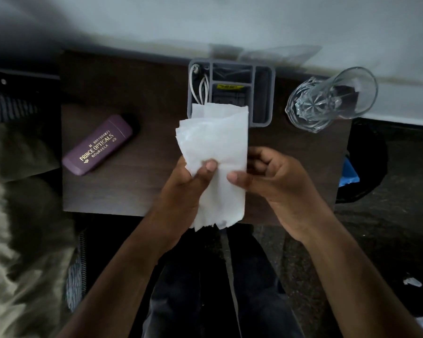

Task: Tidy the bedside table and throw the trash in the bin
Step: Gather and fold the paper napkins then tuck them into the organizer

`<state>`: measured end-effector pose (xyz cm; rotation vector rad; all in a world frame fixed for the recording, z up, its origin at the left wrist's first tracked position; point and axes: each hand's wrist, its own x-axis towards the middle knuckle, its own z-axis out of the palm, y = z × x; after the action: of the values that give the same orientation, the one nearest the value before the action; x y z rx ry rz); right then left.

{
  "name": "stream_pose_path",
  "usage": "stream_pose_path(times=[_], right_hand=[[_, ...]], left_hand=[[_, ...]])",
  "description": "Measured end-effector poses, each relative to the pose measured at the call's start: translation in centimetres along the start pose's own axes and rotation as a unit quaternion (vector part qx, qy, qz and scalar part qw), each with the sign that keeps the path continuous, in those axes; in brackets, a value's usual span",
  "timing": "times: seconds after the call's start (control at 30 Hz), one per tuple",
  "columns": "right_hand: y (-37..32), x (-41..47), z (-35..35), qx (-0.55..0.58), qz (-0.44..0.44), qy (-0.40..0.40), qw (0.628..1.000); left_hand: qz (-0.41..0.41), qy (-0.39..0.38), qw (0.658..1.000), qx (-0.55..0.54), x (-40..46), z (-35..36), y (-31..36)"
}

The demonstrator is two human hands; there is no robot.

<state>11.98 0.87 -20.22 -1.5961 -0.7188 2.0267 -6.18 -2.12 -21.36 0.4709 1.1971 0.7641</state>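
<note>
The white tissue (215, 157) is held above the desk (137, 191), pinched by the left hand (188, 184) and right hand (271, 176). Trash step, apparently; next it must go to the bin (366, 167) at three o'clock.

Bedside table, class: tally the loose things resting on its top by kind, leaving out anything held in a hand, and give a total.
Purple hard spectacle case: 1
Grey plastic compartment organiser tray: 1
Clear cut-glass tumbler: 1
Total: 3
The white paper tissue, held in both hands, is left out.
</note>
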Motion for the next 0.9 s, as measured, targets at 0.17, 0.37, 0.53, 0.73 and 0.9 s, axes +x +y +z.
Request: stream_pose_path(times=[0.17,0.37,0.53,0.73,0.9], right_hand=[[0.0,-0.9,-2.4,-0.016,-0.046,-0.025,0.999],[-0.8,-1.4,-3.7,-0.014,0.012,-0.070,0.997],[-2.0,-1.5,-4.0,-0.003,0.043,0.020,0.999],[-4.3,0.5,-2.7,-0.068,-0.143,0.311,0.937],[-6.3,2.7,-0.6,-0.125,-0.223,0.389,0.885]], left_hand=[[0.107,-0.019,0.952,0.287,0.6,1.6,1.0],[0.055,-0.022,0.985,0.161,1.4,4.4,3.8],[0.105,0.094,0.939,0.313,2.3,6.0,5.4],[0.150,0.125,0.964,0.183,0.4,8.6,4.7],[0.009,0.045,0.991,0.129,4.2,9.1,6.9]])
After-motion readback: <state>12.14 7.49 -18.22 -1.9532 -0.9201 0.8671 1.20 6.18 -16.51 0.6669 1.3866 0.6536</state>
